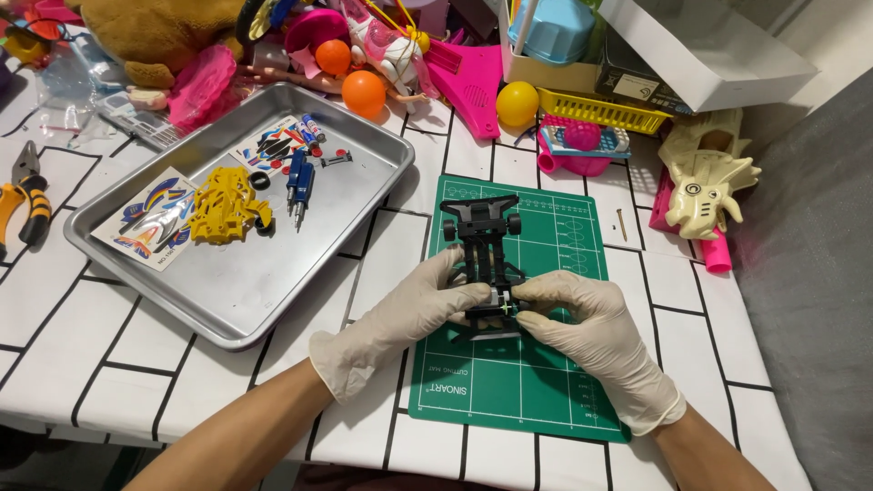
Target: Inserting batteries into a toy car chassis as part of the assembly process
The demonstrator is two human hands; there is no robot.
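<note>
Metal tray [227,309] at left: sticker sheets, yellow parts frame [223,205], blue screwdriver [298,182]. Gloved left hand [409,305] pinches the near end of a black toy car chassis [482,241] on the green cutting mat [518,373]. Gloved right hand [582,314] grips the same end, fingertips closed.

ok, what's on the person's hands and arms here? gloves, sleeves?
Both hands, left hand and right hand, wear thin, cream-white disposable gloves, wrinkled and loose at the cuffs, which end just past the wrists. No markings or print show on them. The forearms below are bare: no sleeves, watch or bands in view.
</note>
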